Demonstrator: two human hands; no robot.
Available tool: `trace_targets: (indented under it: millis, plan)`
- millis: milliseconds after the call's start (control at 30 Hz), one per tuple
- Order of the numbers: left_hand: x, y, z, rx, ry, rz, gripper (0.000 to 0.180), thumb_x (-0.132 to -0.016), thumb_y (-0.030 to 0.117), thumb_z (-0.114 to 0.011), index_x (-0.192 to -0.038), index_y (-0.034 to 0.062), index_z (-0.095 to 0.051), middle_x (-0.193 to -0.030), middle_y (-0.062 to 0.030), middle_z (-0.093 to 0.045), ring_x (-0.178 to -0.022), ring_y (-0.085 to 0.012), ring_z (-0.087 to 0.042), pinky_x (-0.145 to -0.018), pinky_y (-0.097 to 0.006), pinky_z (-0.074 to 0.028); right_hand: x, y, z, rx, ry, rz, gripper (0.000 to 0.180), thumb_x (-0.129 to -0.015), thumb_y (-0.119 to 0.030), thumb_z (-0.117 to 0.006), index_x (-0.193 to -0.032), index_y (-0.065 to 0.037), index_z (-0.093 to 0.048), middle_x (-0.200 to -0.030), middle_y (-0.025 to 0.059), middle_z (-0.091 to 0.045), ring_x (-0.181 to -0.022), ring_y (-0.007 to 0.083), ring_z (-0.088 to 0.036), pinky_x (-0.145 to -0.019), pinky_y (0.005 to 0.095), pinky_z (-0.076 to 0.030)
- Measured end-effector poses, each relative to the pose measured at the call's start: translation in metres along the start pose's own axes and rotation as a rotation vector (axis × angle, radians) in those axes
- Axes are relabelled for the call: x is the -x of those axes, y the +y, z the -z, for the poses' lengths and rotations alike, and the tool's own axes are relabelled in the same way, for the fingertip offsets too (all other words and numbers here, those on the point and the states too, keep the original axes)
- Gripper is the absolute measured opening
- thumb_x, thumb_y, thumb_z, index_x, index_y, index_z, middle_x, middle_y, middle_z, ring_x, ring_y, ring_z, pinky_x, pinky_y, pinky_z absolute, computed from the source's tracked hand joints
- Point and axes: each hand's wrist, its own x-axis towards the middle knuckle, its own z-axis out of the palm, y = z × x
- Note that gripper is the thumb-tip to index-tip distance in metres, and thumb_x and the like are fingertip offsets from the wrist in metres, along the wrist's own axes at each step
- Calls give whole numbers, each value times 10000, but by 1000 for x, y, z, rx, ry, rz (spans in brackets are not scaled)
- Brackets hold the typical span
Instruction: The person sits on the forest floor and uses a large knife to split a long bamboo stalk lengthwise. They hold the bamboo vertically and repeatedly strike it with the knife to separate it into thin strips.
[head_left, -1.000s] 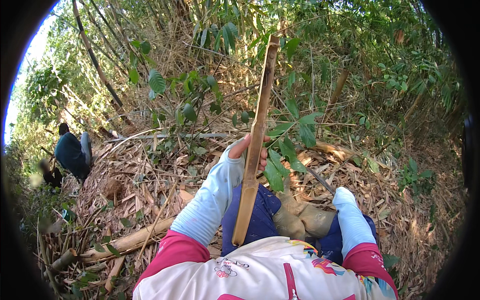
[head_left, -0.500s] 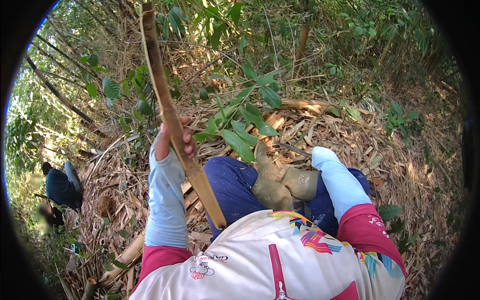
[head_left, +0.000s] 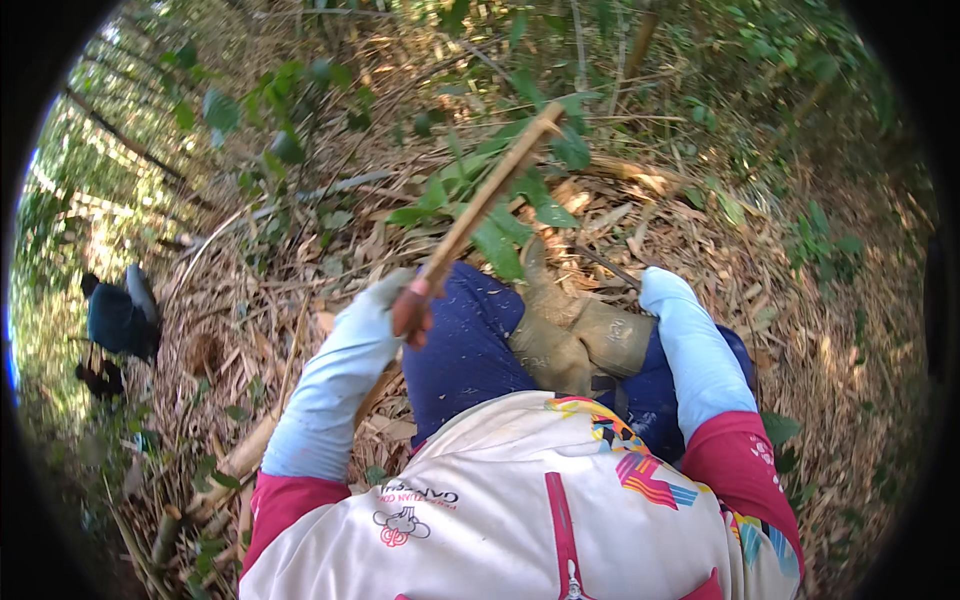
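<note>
My left hand [head_left: 411, 312] is closed round a long tan bamboo stick [head_left: 487, 198]. The stick slants up and to the right, and its tip reaches the green leaves [head_left: 500, 245] in front of my knees. The left arm wears a pale blue sleeve [head_left: 330, 390]. My right forearm, in the same pale blue sleeve [head_left: 692, 350], reaches forward beside a tan boot [head_left: 570, 340]. The right hand itself is hidden past the sleeve's end. A thin dark rod [head_left: 605, 265] lies just ahead of that sleeve. Blue trousers [head_left: 460, 350] cover my legs.
Dry bamboo leaves and husks [head_left: 700, 220] cover the sloping ground. Cut bamboo pieces [head_left: 235, 460] lie at my lower left. Another person in a dark blue top [head_left: 118, 320] crouches at the far left. Green shrubs and bamboo stems [head_left: 640, 40] stand ahead.
The stick in my left hand has swung from leaning up-left to slanting up-right, and the hand has dropped closer to my knee. The view has tilted slightly.
</note>
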Motion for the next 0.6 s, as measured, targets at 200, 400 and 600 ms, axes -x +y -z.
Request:
trace_targets:
  millis: [200, 400, 600]
  plan:
    - [6, -54, -41, -188, -190, 50, 386, -984, 411, -456, -985, 51, -595, -713, -55, -617, -611, -167, -621, -582, -313, -495, 2, -7, -1, 53, -12, -7, 264, -764, -102, -585, -989, 17, -658, -1057, 276, -638, -1039, 400, -615, -899, 440, -488]
    - [7, -76, -51, -189, -243, 52, 375, -1005, 377, -410, -959, 48, -582, -728, -45, -621, -630, -164, -621, -617, -339, -490, -17, 3, -18, 119, -17, -24, 249, -751, -81, -597, -970, 25, -650, -1007, 293, -636, -998, 419, -617, -861, 451, -488]
    - [1, -98, -48, -1, -229, -43, 307, -996, 315, -463, -905, 35, -550, -671, -45, -584, -558, -169, -592, -539, -341, -475, -29, 17, -31, 161, 38, 44, 221, -739, -73, -588, -929, 27, -644, -976, 294, -636, -964, 445, -609, -843, 463, -483]
